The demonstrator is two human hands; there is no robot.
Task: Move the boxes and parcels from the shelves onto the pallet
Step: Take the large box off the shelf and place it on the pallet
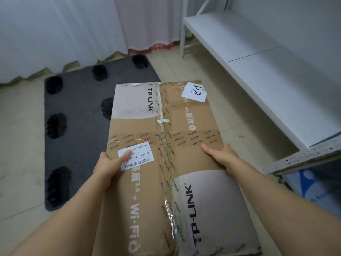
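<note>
While both arms reached forward, the left hand (108,163) gripped the left edge of a long TP-LINK cardboard box (166,154), its thumb lying across the white barcode label (136,156), and the right hand (221,157) clasped the right edge with its thumb flat on top. Held off the floor, the box sat over the right side of the dark grey pallet (79,111), beside the white shelf (258,61).
</note>
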